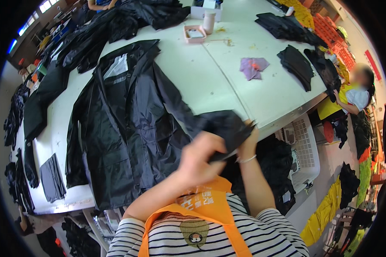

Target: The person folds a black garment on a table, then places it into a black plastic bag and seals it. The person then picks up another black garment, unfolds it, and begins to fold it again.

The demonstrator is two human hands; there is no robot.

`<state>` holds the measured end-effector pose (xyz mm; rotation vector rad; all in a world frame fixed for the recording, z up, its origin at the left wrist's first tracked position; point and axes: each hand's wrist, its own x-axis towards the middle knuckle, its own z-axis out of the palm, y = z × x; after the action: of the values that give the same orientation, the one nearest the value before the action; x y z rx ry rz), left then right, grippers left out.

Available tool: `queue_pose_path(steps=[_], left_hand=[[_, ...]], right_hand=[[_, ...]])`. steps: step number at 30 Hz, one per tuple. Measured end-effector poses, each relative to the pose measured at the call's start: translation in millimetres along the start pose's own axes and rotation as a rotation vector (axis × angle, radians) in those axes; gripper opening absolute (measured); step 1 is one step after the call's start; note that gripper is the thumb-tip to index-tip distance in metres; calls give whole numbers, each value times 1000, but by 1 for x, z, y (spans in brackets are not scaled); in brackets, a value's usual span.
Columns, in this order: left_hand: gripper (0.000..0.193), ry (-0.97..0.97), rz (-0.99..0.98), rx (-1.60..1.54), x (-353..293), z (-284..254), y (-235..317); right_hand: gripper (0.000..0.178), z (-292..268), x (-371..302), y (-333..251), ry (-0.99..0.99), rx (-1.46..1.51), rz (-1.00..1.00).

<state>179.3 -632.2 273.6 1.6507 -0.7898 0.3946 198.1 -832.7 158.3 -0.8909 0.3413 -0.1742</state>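
A black jacket (116, 124) lies front up on the pale table, its collar toward the far side and a white label inside the neck. Its right-hand sleeve (218, 124) is drawn out toward me and lifted at the table's near edge. My right hand (248, 143) grips the cuff end of that sleeve, fingers partly behind the cloth. My left hand (200, 156), blurred by motion, is closed on the same sleeve a little to the left, with its fingers curled at the cloth's edge.
On the table (193, 68) are a pink tray (195, 34), a pale cup (209, 22), a purple cloth (253, 67) and folded black pieces (297, 67). More black garments (47, 103) lie left. A white plastic basket (306, 150) stands below the edge; a person (356, 96) is at right.
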Motion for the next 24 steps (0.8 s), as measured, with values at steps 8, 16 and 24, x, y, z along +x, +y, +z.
queue_pose_path(steps=[8, 16, 24], left_hand=[[69, -213, -1254, -472, -41, 8, -118], [22, 375, -1129, -586, -30, 70, -153], [20, 288, -1180, -469, -32, 62, -151]], right_hand=[[34, 2, -43, -36, 275, 340, 426], [34, -75, -139, 16, 221, 342, 764], [51, -19, -81, -16, -193, -1228, -608]])
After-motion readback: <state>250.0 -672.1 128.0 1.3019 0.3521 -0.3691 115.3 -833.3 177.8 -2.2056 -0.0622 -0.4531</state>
